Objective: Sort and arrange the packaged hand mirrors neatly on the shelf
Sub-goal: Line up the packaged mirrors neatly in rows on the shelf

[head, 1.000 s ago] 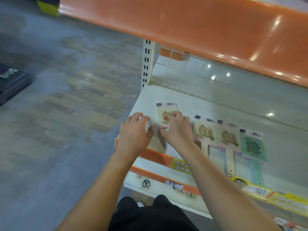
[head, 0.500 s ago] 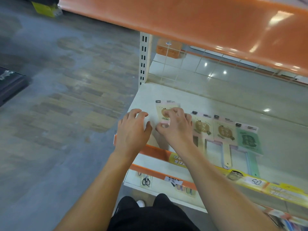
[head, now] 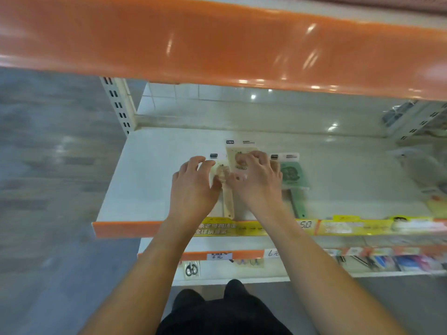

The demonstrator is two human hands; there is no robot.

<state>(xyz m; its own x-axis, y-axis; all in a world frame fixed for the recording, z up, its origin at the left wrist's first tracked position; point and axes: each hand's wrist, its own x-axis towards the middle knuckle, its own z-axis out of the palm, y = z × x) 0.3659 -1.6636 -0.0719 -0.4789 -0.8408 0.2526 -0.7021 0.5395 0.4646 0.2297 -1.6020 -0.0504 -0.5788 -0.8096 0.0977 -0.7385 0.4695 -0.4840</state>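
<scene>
Under the orange upper shelf edge (head: 217, 44), which hangs across the top of the view, packaged hand mirrors are laid flat on the white shelf (head: 150, 170). A beige mirror pack (head: 238, 155) is pressed under the curled fingers of the right hand (head: 256, 182); a second beige pack (head: 223, 187) is touched by the bent fingertips of the left hand (head: 192, 187). A green mirror pack (head: 294, 175) is seen just beside the right hand. Packaged scissors (head: 191, 269) are hung below. Compared with earlier, the beige packs have been gathered together and overlapped beside the green one.
</scene>
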